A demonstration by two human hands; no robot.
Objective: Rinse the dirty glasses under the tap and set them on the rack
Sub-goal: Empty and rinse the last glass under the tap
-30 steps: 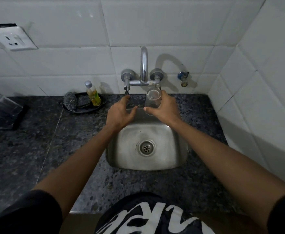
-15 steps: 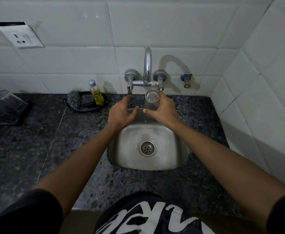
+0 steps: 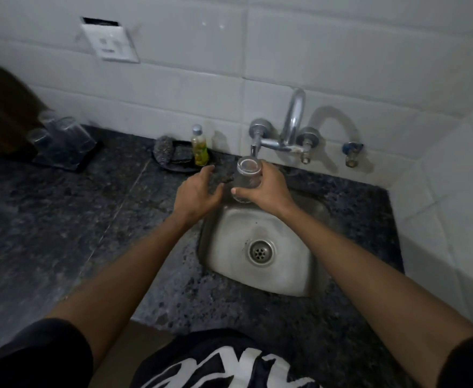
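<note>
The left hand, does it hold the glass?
No. The left hand is open beside the glass with spread fingers, and only the right hand grips the glass.

A single head-worn, wide-angle view looks forward and steeply down from above the person's chest. It faces the tiled back wall (image 3: 285,51), with the sink (image 3: 260,219) close below, right of center. Both forearms reach in from the bottom edge. Edges curve from lens distortion.
</note>
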